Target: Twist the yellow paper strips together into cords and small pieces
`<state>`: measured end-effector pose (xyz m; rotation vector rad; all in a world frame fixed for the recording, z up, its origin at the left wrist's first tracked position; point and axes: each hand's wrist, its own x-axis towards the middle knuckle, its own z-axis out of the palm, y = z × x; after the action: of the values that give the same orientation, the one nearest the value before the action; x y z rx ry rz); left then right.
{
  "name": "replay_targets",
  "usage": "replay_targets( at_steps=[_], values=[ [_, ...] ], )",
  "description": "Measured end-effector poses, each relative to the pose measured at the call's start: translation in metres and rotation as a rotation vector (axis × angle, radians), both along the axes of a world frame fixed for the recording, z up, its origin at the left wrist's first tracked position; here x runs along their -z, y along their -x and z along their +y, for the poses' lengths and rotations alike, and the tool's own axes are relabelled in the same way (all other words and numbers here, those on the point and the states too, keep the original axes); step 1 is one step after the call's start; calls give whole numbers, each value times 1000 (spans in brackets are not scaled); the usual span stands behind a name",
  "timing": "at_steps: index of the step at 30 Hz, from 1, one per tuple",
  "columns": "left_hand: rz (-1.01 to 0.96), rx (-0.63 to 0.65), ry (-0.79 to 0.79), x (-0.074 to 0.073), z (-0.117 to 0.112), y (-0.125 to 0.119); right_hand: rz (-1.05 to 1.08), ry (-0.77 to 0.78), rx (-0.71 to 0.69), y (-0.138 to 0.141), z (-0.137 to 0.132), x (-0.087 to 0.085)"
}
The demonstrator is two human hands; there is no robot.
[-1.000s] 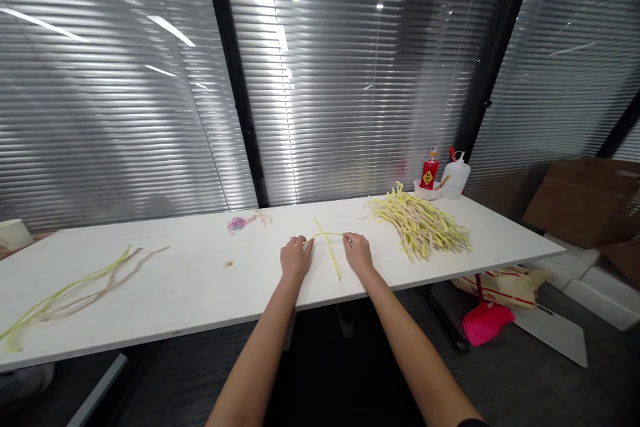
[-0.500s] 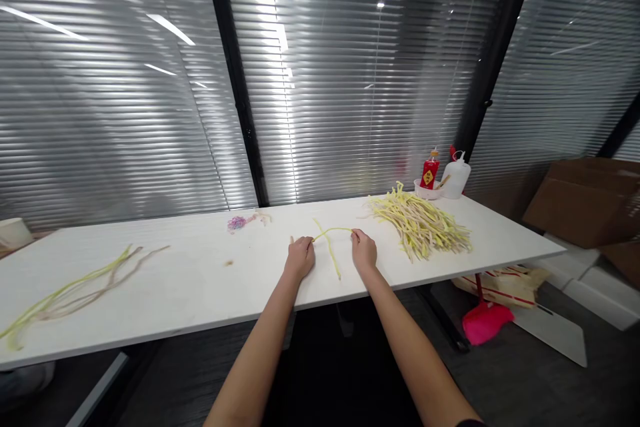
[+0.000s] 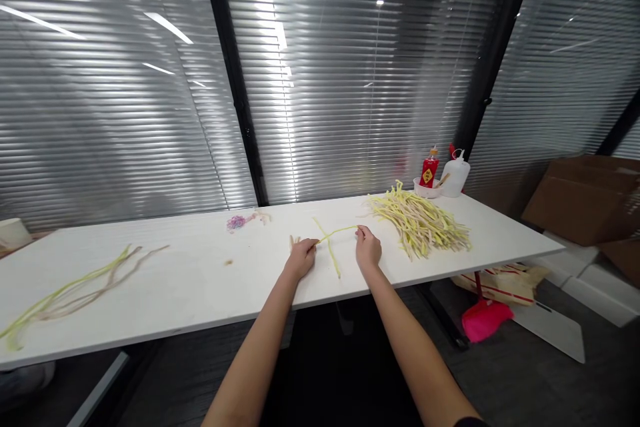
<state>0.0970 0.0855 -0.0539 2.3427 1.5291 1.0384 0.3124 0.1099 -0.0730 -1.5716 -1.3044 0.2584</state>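
A thin yellow strand [image 3: 342,229], like a fuzzy cord, stretches between my two hands. My left hand [image 3: 302,257] is closed on one end, and my right hand [image 3: 368,245] pinches the other. Below it, a second yellow strand [image 3: 334,260] lies slanting on the white table [image 3: 200,293], crossing under the held one. Small pale pieces [image 3: 294,241] show just behind my left hand. To the right of my right hand is a large heap of yellow and beige strands [image 3: 425,220].
Several long yellow and beige strands [image 3: 85,290] lie at the table's left. A pink-purple tangle [image 3: 237,222] sits near the back edge. At the back right stand a red bottle [image 3: 429,170], a white bowl [image 3: 425,191] and a white squeeze bottle [image 3: 455,177]. Cardboard boxes [image 3: 583,203] are beyond.
My right hand has moved slightly right, away from my left. The strand between them went from a raised arch to nearly straight.
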Motion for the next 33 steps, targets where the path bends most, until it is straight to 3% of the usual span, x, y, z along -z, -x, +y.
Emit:
replay_targets(
  at_steps=[5, 17, 24, 33],
  values=[
    [-84, -27, -42, 4, 5, 1, -4, -8, -3, 1, -3, -3],
    [-81, -157, -152, 3, 3, 3, -82, -66, -86, 3, 1, 0],
    [-62, -383, -212, -3, -2, 0, -34, -41, -43, 3, -1, -1],
    [-128, -553, -156, -6, -4, 1, 54, 9, 4, 2, 0, -3]
  ],
)
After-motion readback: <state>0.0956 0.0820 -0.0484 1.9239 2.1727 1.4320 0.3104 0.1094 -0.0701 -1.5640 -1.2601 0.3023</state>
